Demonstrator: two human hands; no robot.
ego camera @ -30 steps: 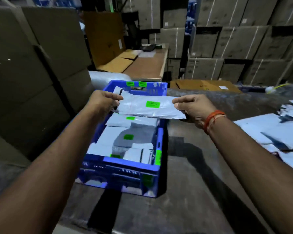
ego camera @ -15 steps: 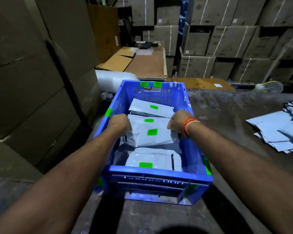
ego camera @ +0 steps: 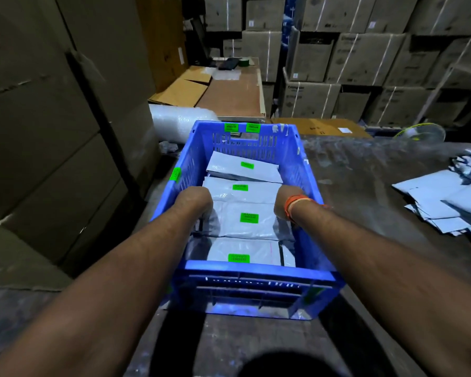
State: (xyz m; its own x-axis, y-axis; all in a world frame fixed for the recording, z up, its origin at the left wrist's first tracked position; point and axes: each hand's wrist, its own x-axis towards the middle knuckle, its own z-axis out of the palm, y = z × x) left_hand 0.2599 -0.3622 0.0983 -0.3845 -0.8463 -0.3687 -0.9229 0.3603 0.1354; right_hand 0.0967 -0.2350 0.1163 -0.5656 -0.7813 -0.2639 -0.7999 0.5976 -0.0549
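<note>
A blue plastic crate (ego camera: 256,271) stands on the dark table in front of me. Inside it lie several white packets with green labels. Both my hands are down in the crate, one at each end of the white packet (ego camera: 229,225) in the middle row. My left hand (ego camera: 195,201) grips its left end, where the plastic is crumpled. My right hand (ego camera: 283,202), with an orange thread on the wrist, grips its right end. My fingertips are hidden below the knuckles. Other packets lie behind (ego camera: 259,190) and in front (ego camera: 256,250) of it.
A loose heap of white packets (ego camera: 441,202) lies on the dark table (ego camera: 365,191) to the right. Tall cardboard cartons (ego camera: 52,118) stand close on the left. Behind the crate are a bubble-wrap roll (ego camera: 180,121), a wooden table (ego camera: 231,93) and stacked cartons (ego camera: 365,63).
The packet I held up over the crate has come down into it, between the other packets. Both hands went down with it, and my view moved closer over the crate.
</note>
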